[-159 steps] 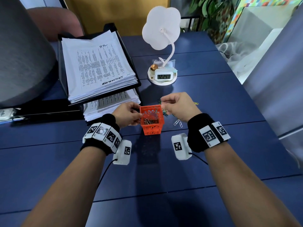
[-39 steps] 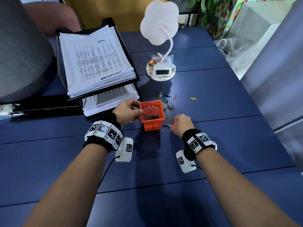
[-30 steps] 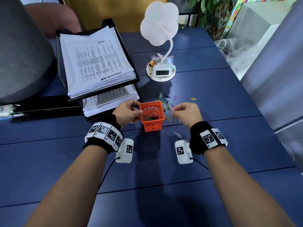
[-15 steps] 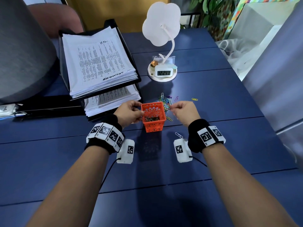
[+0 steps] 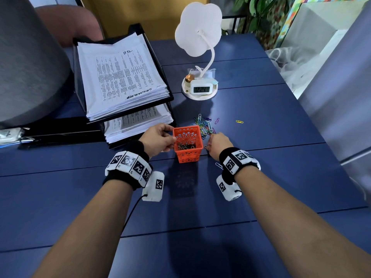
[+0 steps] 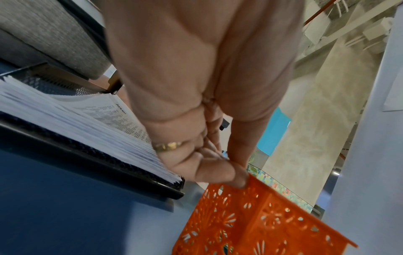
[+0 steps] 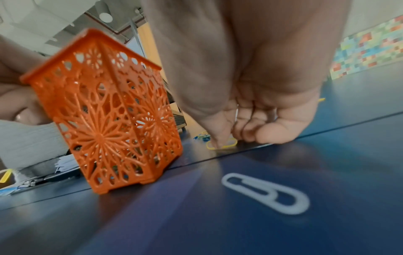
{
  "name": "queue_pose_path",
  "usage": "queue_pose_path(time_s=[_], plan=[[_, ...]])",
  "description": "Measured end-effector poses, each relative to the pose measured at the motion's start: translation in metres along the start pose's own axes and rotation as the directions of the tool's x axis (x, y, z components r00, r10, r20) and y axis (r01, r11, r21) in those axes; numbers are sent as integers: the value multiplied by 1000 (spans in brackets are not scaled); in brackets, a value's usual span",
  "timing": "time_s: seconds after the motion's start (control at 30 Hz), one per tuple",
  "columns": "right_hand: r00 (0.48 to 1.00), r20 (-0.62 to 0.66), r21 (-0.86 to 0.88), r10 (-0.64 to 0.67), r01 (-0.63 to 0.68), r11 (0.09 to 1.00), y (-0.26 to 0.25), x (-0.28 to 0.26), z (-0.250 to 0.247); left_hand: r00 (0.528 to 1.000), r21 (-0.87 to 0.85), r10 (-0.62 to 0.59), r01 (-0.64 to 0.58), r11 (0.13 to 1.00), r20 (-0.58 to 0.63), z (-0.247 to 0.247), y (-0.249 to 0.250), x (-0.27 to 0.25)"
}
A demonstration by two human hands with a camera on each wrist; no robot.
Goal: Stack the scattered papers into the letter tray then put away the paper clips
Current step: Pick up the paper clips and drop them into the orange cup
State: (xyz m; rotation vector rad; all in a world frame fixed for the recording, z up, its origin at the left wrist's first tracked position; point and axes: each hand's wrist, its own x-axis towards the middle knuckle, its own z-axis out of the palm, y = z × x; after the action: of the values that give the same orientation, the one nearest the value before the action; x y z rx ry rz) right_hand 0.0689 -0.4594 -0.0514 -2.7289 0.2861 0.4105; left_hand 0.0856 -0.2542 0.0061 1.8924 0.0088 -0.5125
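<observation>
Down on the table [image 5: 281,167], a yellow clip [image 7: 221,146] lies right of the basket [image 5: 187,145], under the right hand's [image 5: 217,144] curled fingertips [image 7: 218,139]. Left hand [image 5: 158,140] grips the basket's rim; more clips [image 5: 203,127] lie behind.

obstacles: letter tray [image 5: 163,83] stacked with papers at 10 o'clock; flower-shaped lamp with clock [image 5: 201,88] at 12; orange basket [image 5: 187,145] at centre; loose paper clips [image 5: 203,126] just beyond it at 1. open blue table [image 5: 271,121] from 2 round to 7.
</observation>
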Motion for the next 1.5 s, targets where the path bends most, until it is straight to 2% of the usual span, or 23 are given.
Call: queue_pose_path(time_s=[0.33,0.57,0.8,1.07,1.17,1.27,1.43,1.5], plan=[[997,75,-55,-31,35,998,22,-26,-10,1000,24,-12,12,1000,-8,1,2,-5],[986,115,-81,-117,127,989,33,-39,1,1000,82,-9,10,997,-12,2,2,-8],[999,22,-70,-45,46,996,33,-49,-1,1000,111,-21,23,994,-20,4,4,-10],[999,32,-127,25,-21,992,19,-53,0,999,124,-27,31,992,-29,4,5,-10],[998,18,-68,65,-64,996,18,-51,3,999,120,-30,33,992,-25,4,5,-10],[991,19,65,129,-130,989,23,-48,4,999,117,-29,31,993,-22,4,5,-9],[989,-8,146,145,-142,979,24,-49,4,1000,112,-20,21,993,-16,4,5,-9],[983,-57,266,177,-156,951,23,-46,-2,1000,108,-22,24,994,-18,5,5,-9]])
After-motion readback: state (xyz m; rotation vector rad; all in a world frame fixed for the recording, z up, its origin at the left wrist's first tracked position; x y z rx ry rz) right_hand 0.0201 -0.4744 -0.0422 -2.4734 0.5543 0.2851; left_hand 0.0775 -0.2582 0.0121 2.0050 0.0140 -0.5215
